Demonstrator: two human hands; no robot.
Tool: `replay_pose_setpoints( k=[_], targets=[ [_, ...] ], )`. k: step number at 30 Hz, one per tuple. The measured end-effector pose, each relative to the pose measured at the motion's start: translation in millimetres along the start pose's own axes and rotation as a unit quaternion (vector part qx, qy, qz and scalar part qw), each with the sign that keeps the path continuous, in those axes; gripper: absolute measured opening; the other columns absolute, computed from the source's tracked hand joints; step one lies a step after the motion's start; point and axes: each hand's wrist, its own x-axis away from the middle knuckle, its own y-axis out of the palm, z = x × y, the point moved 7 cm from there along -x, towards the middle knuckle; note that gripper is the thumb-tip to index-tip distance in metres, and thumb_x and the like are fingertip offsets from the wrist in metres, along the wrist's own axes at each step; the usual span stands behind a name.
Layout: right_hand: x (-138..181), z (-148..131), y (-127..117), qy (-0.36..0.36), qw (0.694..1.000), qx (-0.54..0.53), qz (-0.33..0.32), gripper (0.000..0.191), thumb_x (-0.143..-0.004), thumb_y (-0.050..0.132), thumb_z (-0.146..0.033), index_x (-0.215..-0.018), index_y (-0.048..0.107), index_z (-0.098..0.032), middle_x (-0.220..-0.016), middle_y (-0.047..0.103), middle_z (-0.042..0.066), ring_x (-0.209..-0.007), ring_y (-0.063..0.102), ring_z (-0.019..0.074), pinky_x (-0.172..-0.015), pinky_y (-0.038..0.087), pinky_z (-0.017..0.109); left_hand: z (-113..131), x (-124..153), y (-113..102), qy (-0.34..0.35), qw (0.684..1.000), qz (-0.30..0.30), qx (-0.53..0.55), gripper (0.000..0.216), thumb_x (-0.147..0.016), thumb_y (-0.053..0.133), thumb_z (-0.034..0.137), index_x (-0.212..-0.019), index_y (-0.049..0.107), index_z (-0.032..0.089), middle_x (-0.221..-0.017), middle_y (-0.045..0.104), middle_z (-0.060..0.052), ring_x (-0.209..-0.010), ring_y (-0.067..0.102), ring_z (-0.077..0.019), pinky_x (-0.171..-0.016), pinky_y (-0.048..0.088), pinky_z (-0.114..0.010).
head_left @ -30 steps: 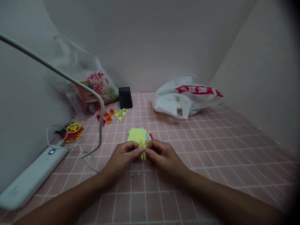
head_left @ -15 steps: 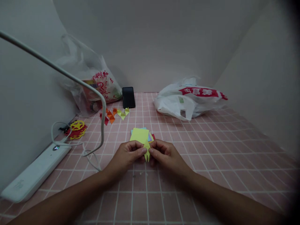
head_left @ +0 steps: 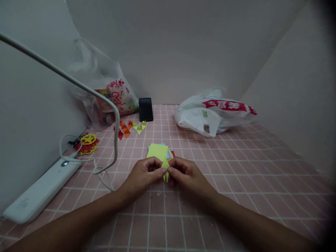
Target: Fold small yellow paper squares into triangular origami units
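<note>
A small folded yellow paper piece [head_left: 166, 170] is pinched between both my hands just above the pink tiled table [head_left: 236, 182]. My left hand [head_left: 143, 175] grips its left side with thumb and fingers closed. My right hand [head_left: 185, 175] pinches its right side the same way. Just beyond my fingers lies a stack of coloured paper squares [head_left: 158, 151], yellow on top, with blue and red edges showing underneath.
Small folded paper triangles [head_left: 130, 127], red, orange and yellow, lie farther back left. A black phone [head_left: 146, 109] leans at the wall. A clear bag [head_left: 105, 92] stands back left, a white plastic bag [head_left: 212, 112] back right. A white power strip [head_left: 42, 190], cables and red-yellow paper cutouts [head_left: 88, 142] are at left.
Both hands have kept pinching the yellow piece, pressing it a little smaller between the fingers. The view has shifted slightly left.
</note>
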Motion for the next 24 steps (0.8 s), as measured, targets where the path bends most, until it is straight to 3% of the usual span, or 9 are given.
replay_pose_setpoints(
  k=[8,15,24],
  targets=[
    [1.4,-1.6,6.9,0.004,0.998,-0.036,-0.041,0.023,-0.083,0.058,-0.039,-0.078,0.054,-0.017,-0.066,0.059,0.000,-0.055,0.051,0.0104,-0.057,0.039,0.026,-1.2,-2.5,-1.9,0.001,0.998,0.014,0.065,0.028,-0.072,0.071,0.037,-0.067,0.053,0.016,-0.054,0.056,0.005,-0.049,0.047,-0.0081,-0.053,0.035,-0.022],
    [0.9,1.2,6.1,0.027,0.999,-0.027,-0.022,0.020,-0.079,0.060,-0.033,-0.069,0.051,-0.018,-0.061,0.056,-0.002,-0.053,0.051,0.0099,-0.055,0.040,0.024,-1.7,-0.9,1.3,-0.023,0.995,0.002,0.092,0.026,-0.070,0.075,0.035,-0.072,0.062,0.014,-0.058,0.061,0.003,-0.054,0.054,-0.0095,-0.059,0.040,-0.023],
    [1.1,3.0,10.2,0.028,0.999,-0.031,-0.029,0.018,-0.078,0.060,-0.032,-0.070,0.051,-0.018,-0.066,0.059,-0.001,-0.052,0.051,0.0088,-0.053,0.040,0.023,-14.5,-0.7,-0.1,-0.043,0.989,0.024,0.143,0.032,-0.069,0.077,0.039,-0.066,0.057,0.014,-0.055,0.060,0.003,-0.052,0.054,-0.0091,-0.058,0.042,-0.022]
  ],
)
